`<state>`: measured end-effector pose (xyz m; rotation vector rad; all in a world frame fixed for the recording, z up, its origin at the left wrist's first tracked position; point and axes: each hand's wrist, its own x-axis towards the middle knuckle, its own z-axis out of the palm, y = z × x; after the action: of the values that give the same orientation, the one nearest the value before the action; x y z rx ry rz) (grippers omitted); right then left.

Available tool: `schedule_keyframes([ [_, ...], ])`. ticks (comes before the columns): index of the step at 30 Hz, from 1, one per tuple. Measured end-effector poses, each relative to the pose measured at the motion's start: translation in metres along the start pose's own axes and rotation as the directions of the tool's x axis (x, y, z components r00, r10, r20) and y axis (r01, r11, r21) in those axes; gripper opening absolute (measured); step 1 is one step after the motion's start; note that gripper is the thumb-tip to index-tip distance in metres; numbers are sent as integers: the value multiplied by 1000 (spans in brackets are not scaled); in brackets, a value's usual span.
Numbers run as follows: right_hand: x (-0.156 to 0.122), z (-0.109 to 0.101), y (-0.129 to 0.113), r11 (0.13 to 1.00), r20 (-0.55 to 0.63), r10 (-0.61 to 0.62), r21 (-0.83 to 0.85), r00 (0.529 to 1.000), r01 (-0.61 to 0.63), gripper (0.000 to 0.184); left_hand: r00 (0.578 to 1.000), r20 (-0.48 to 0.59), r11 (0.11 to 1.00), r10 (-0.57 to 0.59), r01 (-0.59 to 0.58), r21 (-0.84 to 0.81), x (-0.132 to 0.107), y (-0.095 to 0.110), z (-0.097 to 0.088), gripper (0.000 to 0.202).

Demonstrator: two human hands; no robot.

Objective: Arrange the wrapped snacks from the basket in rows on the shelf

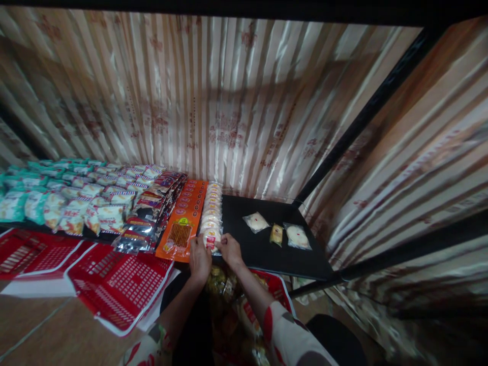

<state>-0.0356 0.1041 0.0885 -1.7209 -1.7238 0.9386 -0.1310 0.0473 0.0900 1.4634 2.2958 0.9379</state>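
At the front end of a row of small white snack packets (212,208) on a black shelf, both my hands pinch one white packet with a red label (211,241). My left hand (200,258) grips its left edge, fingers closed. On its right edge, my right hand (229,250) is closed too. The packet lies against the row. Just left of the row is a flat orange snack bag (182,223) with brown sticks pictured on it. Below my wrists, a basket holds several wrapped snacks (224,284), partly hidden by my arms.
The black shelf (263,256) carries two white packets (256,221) (298,237) and a yellowish one (276,234) at right. Dark packets (143,218) and white and green bags (76,195) fill the left. Red baskets (122,279) stand below; a black frame post (362,117) slants at right.
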Motion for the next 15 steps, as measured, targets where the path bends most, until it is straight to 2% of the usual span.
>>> schedule_keyframes([
  [15,10,0,-9,999,-42,-35,-11,998,35,12,998,-41,999,39,-39,-2,16,-1,10,40],
])
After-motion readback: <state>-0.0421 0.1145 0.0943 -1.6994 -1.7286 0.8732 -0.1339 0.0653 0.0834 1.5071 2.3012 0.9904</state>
